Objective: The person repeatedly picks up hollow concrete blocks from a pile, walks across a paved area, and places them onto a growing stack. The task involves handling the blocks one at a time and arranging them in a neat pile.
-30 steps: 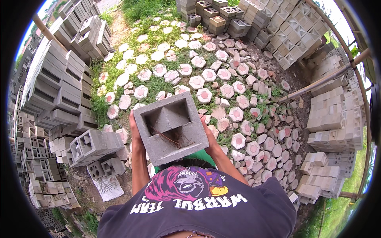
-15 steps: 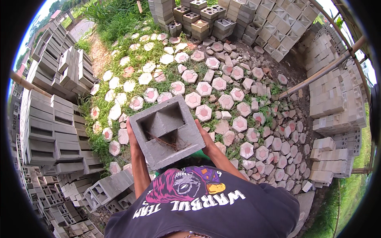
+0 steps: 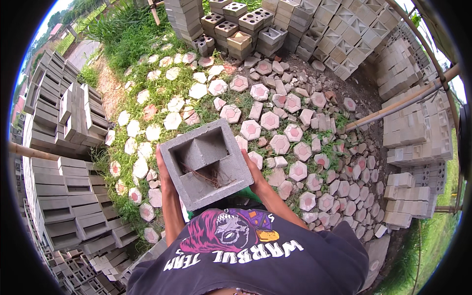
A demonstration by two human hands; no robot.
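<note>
Grey concrete block (image 3: 207,153): coarse, granular finish; near-square face, thick rim, recess with a pointed wedge at its far side and dry brown strands (image 3: 215,178) inside. Located at centre, raised before the dark shirt (image 3: 246,268). Left hand (image 3: 162,167) grips its left side, right hand (image 3: 253,169) its right. Recessed face points up toward the head, far edge slanting farther away rightward; long axis cannot be determined. Ground: hexagonal pink-and-white pavers (image 3: 270,120) amid grass (image 3: 118,37) and rubble. Outdoor yard; masonry stacks (image 3: 71,196) stand left, far and right.
</note>
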